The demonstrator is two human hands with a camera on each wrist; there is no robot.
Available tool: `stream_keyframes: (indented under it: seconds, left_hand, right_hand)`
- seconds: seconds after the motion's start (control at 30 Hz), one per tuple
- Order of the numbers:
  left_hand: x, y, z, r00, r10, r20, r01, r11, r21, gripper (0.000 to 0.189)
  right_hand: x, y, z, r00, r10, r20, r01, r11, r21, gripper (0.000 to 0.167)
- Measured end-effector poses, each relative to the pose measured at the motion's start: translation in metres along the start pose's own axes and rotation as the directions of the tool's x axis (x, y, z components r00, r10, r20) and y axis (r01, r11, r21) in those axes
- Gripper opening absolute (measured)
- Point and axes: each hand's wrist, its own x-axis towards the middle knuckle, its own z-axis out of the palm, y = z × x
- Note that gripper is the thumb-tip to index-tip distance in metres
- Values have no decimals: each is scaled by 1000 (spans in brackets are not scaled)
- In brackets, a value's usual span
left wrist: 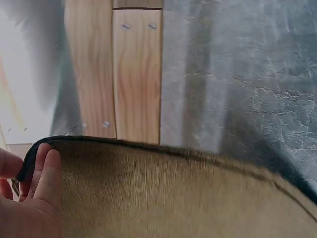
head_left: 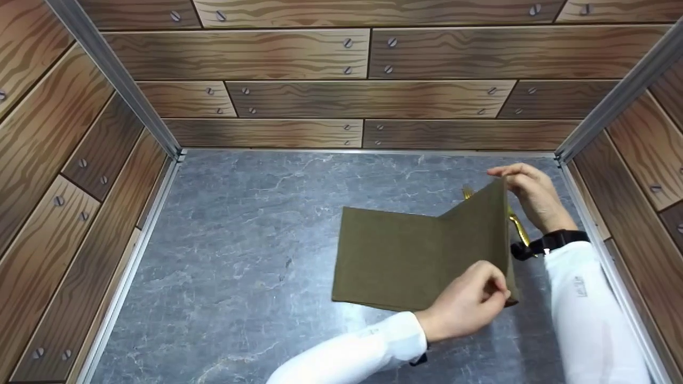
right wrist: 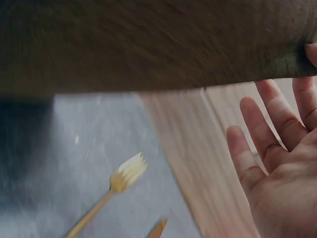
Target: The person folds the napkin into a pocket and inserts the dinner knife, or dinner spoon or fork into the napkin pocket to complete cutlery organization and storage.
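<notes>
An olive-brown cloth napkin (head_left: 388, 256) lies partly flat on the grey surface, its right portion raised upright. My left hand (head_left: 469, 301) pinches the near corner of that raised edge between thumb and fingers. At the far corner, my right hand (head_left: 536, 194) holds the edge with thumb and fingertip, its other fingers spread in the right wrist view. Behind the lifted cloth lies a gold fork (right wrist: 118, 183), with the tip of a gold knife (right wrist: 158, 229) beside it. A gold handle (head_left: 518, 226) shows near my right wrist; the cloth hides part of the cutlery.
Wood-patterned panels (head_left: 299, 98) enclose the back and both sides. Metal strips (head_left: 125, 80) run along the corners and the floor's edges. The marbled grey tabletop (head_left: 240, 256) extends left of the napkin. The right wall stands close to my right forearm.
</notes>
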Motion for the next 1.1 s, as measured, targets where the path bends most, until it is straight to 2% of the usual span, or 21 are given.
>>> stream_keyframes:
  seconds: [0.07, 0.17, 0.23, 0.3, 0.47, 0.57, 0.8, 0.97, 1.1]
  left_hand:
    - [-5, 1, -7, 997, -75, -2, 74, 989, -131, 18]
    - [-16, -4, -21, 983, -183, 5, 176, 937, -303, 34]
    - [-26, -11, -32, 971, -240, 10, 227, 905, -360, 45]
    - [-39, -20, -45, 959, -283, 9, 267, 894, -360, 51]
    - [-76, -46, -78, 945, -322, -63, 308, 936, -169, 37]
    - [-95, -60, -94, 933, -342, -112, 338, 940, -55, 27]
    - [-123, -82, -123, 893, -427, -144, 443, 890, 109, 19]
    - [-135, -97, -134, 867, -475, -152, 498, 834, 236, 16]
    - [-142, -109, -138, 841, -520, -149, 540, 795, 276, 15]
  right_hand:
    - [5, 1, 12, 999, -33, 3, 33, 999, -7, 10]
    - [14, 6, 32, 999, -42, -9, 40, 991, -128, 12]
    - [19, 10, 47, 999, -31, -24, 24, 968, -248, 17]
    - [24, 14, 64, 999, -16, -29, 4, 929, -369, 23]
    - [40, 32, 111, 1000, -2, 11, 7, 849, -528, 28]
    - [49, 47, 139, 998, 15, 64, 25, 815, -579, 24]
    - [66, 88, 189, 986, 49, 161, 63, 779, -624, 18]
    - [70, 112, 208, 982, 110, 154, 28, 717, -696, 17]
    - [71, 126, 220, 976, 160, 145, 5, 653, -757, 17]
